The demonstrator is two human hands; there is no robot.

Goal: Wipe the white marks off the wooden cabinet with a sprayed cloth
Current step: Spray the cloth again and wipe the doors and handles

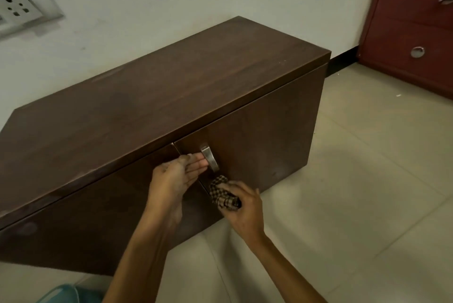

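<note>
A low dark wooden cabinet (152, 106) stands on the floor against the white wall, with two front doors. Faint whitish smudges show along its top front edge at the left and on the door fronts. My left hand (175, 174) reaches to the metal handle (209, 158) of the right door, fingers straight and slipped behind it. My right hand (242, 207) grips a bunched brown-and-cream checked cloth (221, 193) against the door front just below the handle.
A reddish-brown drawer unit (411, 28) with round metal pulls stands at the far right. A wall socket plate (22, 6) is at the upper left. Beige floor tiles (367, 180) spread to the right and in front. A teal object (66, 294) lies at the bottom left.
</note>
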